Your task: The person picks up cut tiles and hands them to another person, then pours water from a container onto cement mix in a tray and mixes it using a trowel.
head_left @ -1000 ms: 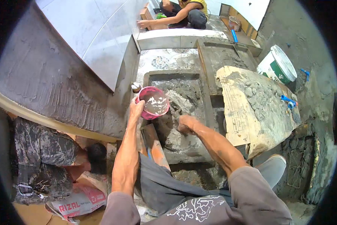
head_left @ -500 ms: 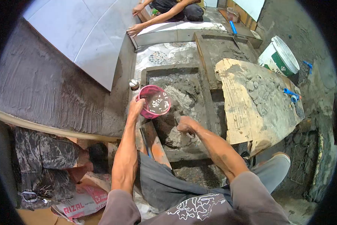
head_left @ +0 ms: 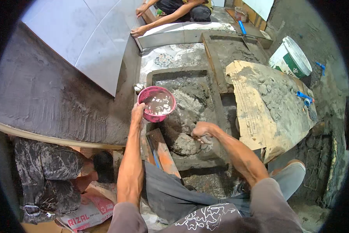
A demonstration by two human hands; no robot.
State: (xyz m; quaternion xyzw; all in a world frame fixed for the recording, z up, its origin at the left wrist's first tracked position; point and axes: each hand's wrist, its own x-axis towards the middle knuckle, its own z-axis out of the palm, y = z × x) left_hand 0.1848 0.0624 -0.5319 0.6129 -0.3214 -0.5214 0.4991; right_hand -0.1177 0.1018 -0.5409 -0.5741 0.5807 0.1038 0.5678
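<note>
My left hand [head_left: 138,112] grips the rim of a pink plastic bucket [head_left: 172,110] with murky water in it. The bucket hangs over the left side of a mixing trough [head_left: 218,112]. Inside the trough lies wet grey mortar [head_left: 188,100], with a paler heap [head_left: 185,143] near its front. My right hand [head_left: 204,130] is closed around the handle of what looks like a trowel [head_left: 192,127], low over the mortar. Its blade is mostly hidden by the mortar and the hand.
A mortar-strewn paper sheet [head_left: 247,112] lies on the right, with a white bucket [head_left: 285,58] behind it. Another person's hands [head_left: 138,31] hold the edge of a large tile [head_left: 104,50]. Someone's legs [head_left: 52,163] and a cement bag [head_left: 87,211] are at lower left.
My right hand has shifted a little to the right within the trough. The pink bucket has moved slightly up and left, still in my left hand, and its tilt has changed.
</note>
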